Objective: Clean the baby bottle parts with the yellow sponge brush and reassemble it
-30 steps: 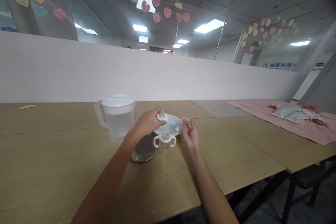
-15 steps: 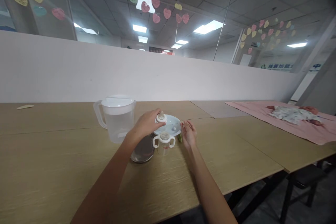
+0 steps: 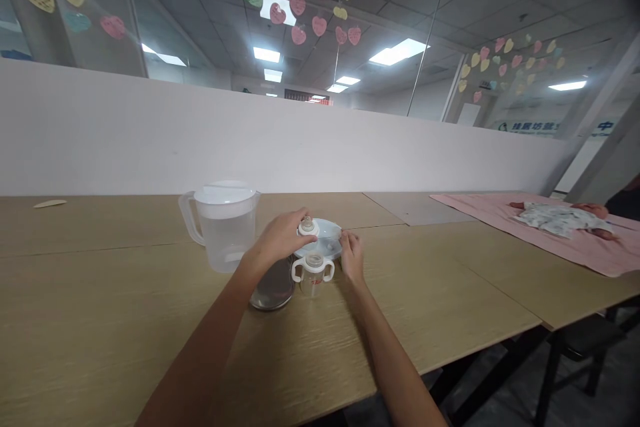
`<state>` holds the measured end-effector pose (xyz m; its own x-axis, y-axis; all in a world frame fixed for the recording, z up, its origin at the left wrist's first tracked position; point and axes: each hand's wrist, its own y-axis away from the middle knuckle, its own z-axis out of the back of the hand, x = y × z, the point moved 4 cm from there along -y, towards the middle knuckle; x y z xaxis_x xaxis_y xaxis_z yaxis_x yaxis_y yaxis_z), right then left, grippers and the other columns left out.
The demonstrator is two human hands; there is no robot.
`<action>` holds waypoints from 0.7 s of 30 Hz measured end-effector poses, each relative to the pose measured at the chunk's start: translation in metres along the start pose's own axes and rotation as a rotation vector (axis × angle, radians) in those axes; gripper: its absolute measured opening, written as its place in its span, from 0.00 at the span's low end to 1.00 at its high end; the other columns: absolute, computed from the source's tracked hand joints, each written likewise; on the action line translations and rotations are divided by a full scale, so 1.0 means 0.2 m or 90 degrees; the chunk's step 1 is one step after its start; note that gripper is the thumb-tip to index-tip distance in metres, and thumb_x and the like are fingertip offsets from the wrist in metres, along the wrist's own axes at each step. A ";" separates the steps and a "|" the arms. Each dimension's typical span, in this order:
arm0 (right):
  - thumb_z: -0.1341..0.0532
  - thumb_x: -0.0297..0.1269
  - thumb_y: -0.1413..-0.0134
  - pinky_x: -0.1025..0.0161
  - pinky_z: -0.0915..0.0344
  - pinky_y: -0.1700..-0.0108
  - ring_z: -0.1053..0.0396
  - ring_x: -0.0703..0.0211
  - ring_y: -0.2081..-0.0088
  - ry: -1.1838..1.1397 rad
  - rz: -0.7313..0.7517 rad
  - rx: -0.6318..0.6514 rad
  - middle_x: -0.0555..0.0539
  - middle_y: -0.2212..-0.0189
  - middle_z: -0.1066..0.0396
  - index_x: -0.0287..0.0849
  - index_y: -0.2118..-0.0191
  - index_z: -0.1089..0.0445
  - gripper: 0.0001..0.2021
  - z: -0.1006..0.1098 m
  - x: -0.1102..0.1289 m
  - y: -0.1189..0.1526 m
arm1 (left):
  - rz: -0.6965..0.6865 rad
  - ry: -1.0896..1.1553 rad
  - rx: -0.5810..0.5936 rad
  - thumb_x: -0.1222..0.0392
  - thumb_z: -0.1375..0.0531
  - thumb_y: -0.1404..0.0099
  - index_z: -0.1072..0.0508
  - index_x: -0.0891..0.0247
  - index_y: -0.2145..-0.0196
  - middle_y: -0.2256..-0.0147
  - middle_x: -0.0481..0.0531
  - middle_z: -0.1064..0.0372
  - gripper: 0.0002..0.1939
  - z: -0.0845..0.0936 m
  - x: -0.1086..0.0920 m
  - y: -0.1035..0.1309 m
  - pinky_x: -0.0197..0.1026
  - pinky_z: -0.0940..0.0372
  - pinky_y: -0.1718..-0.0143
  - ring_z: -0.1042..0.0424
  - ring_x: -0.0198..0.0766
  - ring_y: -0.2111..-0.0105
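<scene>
Room: office-like, perhaps for infant-care training
Partition: white low wall (image 3: 300, 147) with glass (image 3: 190, 20) above
Sticky notes (image 3: 319, 26): heart-shaped, pastel, many with writing, stuck on the glass
Ceiling (image 3: 475, 7): square tiles, bright light panels (image 3: 400, 51)
Sign (image 3: 535, 126): blue Chinese characters, beyond the glass
Counter (image 3: 450, 293): long, wood-toned, with a two-handled baby bottle (image 3: 313, 280) and a baby-like figure (image 3: 545, 217) on pink cloth (image 3: 480, 210)

Smooth, clear plastic bottle (image 3: 313, 279); translucent plastic jug (image 3: 227, 235); glossy bowl (image 3: 331, 229); shiny metal tray (image 3: 273, 288); wood-grained counter (image 3: 125, 320); matt cloth blanket (image 3: 480, 213).
</scene>
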<state>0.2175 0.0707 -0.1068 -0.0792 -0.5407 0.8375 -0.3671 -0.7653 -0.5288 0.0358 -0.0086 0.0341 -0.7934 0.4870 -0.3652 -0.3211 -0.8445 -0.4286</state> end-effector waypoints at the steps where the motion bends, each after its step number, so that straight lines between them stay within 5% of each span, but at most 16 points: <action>1: 0.46 0.52 0.47 0.59 0.41 0.52 0.36 0.56 0.58 0.037 0.018 0.011 0.43 0.65 0.32 0.40 0.66 0.27 0.19 -0.01 0.01 0.01 | -0.002 0.001 0.001 0.52 0.41 0.46 0.34 0.58 0.64 0.66 0.49 0.30 0.13 0.00 0.00 0.00 0.38 0.42 0.69 0.32 0.41 0.66; 13: 0.50 0.47 0.42 0.59 0.40 0.54 0.34 0.56 0.60 0.129 0.142 0.066 0.44 0.64 0.31 0.41 0.63 0.28 0.19 -0.02 0.12 0.05 | -0.077 0.005 -0.013 0.51 0.40 0.45 0.35 0.60 0.66 0.66 0.49 0.32 0.13 -0.04 -0.04 -0.01 0.38 0.42 0.68 0.34 0.40 0.66; 21: 0.42 0.44 0.52 0.52 0.39 0.51 0.33 0.50 0.56 0.091 0.270 0.075 0.43 0.61 0.29 0.44 0.56 0.32 0.17 0.01 0.21 0.12 | -0.126 -0.042 0.027 0.55 0.42 0.43 0.34 0.60 0.67 0.65 0.50 0.33 0.09 -0.13 -0.17 0.02 0.38 0.43 0.70 0.34 0.39 0.68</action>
<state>0.2070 0.0281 -0.0843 -0.3291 -0.7680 0.5494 -0.1668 -0.5254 -0.8344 0.0758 -0.0224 0.0239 -0.7441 0.6301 -0.2219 -0.4948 -0.7430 -0.4508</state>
